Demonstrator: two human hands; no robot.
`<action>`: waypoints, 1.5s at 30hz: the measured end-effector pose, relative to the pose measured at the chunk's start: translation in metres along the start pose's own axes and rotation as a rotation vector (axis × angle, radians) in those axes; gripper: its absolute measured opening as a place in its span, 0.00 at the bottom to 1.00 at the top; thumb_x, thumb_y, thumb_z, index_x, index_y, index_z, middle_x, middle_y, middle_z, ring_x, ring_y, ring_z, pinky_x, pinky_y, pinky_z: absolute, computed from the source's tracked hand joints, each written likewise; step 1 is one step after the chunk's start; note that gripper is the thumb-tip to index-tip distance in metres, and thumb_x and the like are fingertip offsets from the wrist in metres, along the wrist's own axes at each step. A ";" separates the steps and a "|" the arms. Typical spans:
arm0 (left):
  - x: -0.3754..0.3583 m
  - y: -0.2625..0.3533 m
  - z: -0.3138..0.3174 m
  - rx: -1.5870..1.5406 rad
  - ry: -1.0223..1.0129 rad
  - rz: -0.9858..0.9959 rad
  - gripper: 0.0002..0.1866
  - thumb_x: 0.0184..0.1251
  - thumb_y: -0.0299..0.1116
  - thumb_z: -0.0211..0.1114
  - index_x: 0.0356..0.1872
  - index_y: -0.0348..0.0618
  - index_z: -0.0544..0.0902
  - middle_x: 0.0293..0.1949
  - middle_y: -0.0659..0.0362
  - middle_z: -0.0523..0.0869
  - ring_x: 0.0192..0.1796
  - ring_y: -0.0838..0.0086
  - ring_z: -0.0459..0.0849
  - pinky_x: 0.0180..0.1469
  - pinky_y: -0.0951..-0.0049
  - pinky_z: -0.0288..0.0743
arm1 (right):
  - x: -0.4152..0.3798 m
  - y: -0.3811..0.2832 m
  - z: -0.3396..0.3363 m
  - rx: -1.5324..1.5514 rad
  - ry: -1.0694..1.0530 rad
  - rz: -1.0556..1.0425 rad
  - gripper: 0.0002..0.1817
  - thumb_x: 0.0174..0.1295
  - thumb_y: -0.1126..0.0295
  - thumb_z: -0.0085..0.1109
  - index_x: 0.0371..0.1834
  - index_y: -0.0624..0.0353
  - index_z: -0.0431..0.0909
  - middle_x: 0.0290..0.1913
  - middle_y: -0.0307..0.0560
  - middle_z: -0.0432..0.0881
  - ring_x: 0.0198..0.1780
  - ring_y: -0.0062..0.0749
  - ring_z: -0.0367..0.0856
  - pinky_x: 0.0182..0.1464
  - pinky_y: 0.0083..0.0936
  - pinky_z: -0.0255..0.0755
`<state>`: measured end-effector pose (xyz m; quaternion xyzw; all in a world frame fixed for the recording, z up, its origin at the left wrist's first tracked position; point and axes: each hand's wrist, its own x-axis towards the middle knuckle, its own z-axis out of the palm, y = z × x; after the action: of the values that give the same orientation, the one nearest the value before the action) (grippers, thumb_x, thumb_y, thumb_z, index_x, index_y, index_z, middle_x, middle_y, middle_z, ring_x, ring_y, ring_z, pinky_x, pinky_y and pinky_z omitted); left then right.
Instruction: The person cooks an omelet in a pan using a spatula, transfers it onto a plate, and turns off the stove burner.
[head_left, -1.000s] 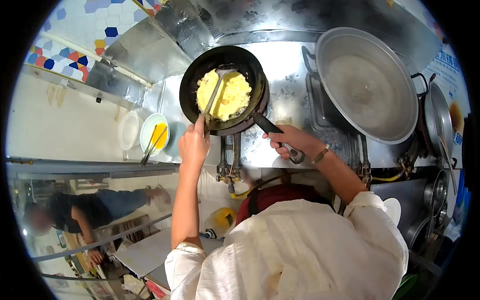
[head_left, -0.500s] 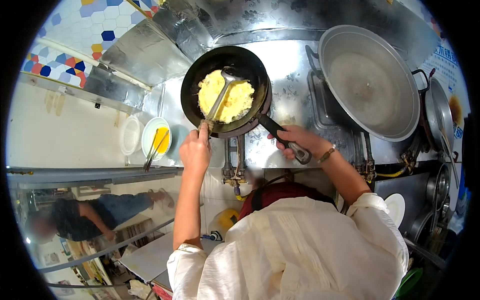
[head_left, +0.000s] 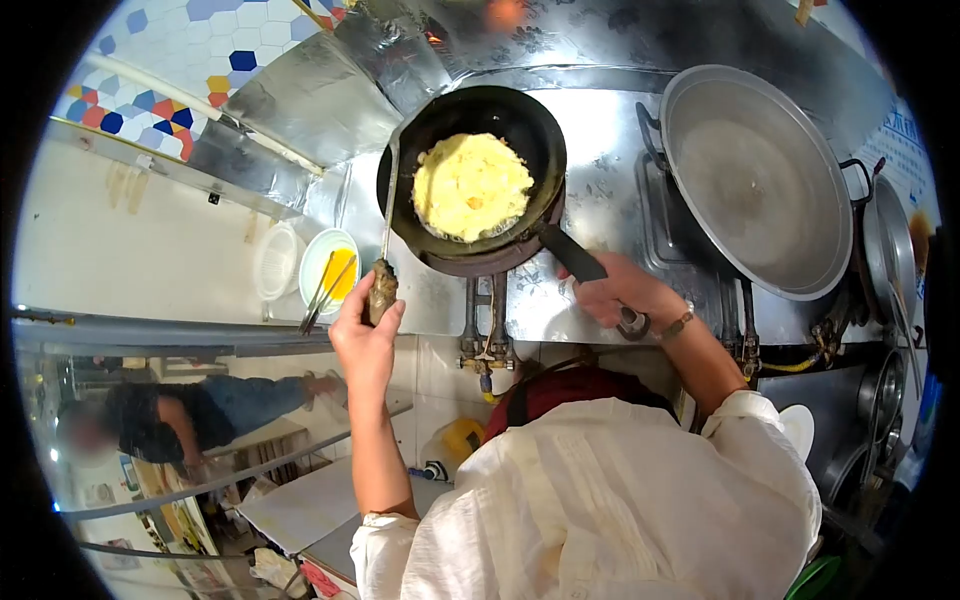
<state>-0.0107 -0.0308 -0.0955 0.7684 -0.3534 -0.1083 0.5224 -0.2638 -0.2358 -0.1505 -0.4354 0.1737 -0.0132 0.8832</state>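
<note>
My left hand (head_left: 366, 330) is closed round the dark, worn handle of a long metal spatula (head_left: 391, 195). The spatula's far end is at the left rim of a black wok (head_left: 543, 130), away from the food. Inside the wok lies a round yellow omelette (head_left: 472, 188) with browned, bubbling edges. My right hand (head_left: 625, 292) grips the wok's black handle (head_left: 572, 250); the handle's end shows below the fingers. The wok sits over a burner on the metal-covered counter.
Left of the wok, a white bowl (head_left: 329, 265) holds beaten egg and chopsticks, beside a white plastic basket (head_left: 278, 262). A large grey pot (head_left: 757, 185) of cloudy liquid stands right. Gas pipes (head_left: 485, 340) run below the counter front. A person (head_left: 165, 415) shows at lower left.
The spatula has left the omelette and moved to the wok's left rim, my left hand shifting down and left. My right hand still holds the wok handle. The camera view has shifted slightly.
</note>
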 end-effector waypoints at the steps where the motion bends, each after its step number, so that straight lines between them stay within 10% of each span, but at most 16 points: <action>1: -0.002 0.007 -0.003 -0.020 -0.009 -0.002 0.23 0.51 0.17 0.67 0.52 0.27 0.76 0.44 0.54 0.83 0.44 0.77 0.80 0.49 0.78 0.73 | 0.000 -0.001 0.002 0.019 -0.011 -0.040 0.19 0.60 0.67 0.61 0.48 0.61 0.65 0.17 0.31 0.62 0.15 0.14 0.58 0.16 0.15 0.57; 13: -0.016 0.023 -0.015 -0.213 0.110 -0.036 0.24 0.52 0.16 0.66 0.53 0.29 0.75 0.45 0.53 0.81 0.42 0.75 0.80 0.41 0.78 0.76 | -0.026 -0.023 0.020 0.482 -0.100 0.127 0.19 0.59 0.77 0.55 0.53 0.66 0.62 0.23 0.33 0.63 0.17 0.11 0.60 0.14 0.11 0.55; 18: -0.021 0.038 -0.010 -0.091 0.146 -0.085 0.23 0.49 0.20 0.69 0.50 0.31 0.78 0.45 0.53 0.83 0.45 0.75 0.80 0.50 0.75 0.74 | 0.007 -0.021 0.030 0.301 -0.058 0.073 0.17 0.61 0.78 0.50 0.53 0.64 0.63 0.24 0.32 0.64 0.18 0.11 0.62 0.17 0.12 0.58; 28: -0.023 0.022 0.001 -0.086 0.009 -0.178 0.23 0.52 0.19 0.68 0.52 0.32 0.76 0.34 0.60 0.82 0.28 0.82 0.78 0.29 0.80 0.74 | 0.001 0.014 0.008 0.148 -0.014 -0.034 0.24 0.59 0.66 0.59 0.54 0.64 0.61 0.21 0.36 0.63 0.16 0.13 0.59 0.16 0.13 0.55; 45: -0.034 -0.001 0.026 -0.570 -0.031 -0.360 0.23 0.55 0.21 0.66 0.52 0.31 0.70 0.26 0.57 0.83 0.21 0.77 0.79 0.24 0.81 0.72 | 0.010 0.026 -0.009 0.085 -0.016 -0.007 0.26 0.57 0.66 0.63 0.54 0.63 0.62 0.21 0.35 0.65 0.17 0.16 0.61 0.16 0.16 0.59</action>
<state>-0.0490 -0.0271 -0.1144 0.6398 -0.1754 -0.3050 0.6833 -0.2606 -0.2284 -0.1790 -0.3983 0.1642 -0.0201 0.9022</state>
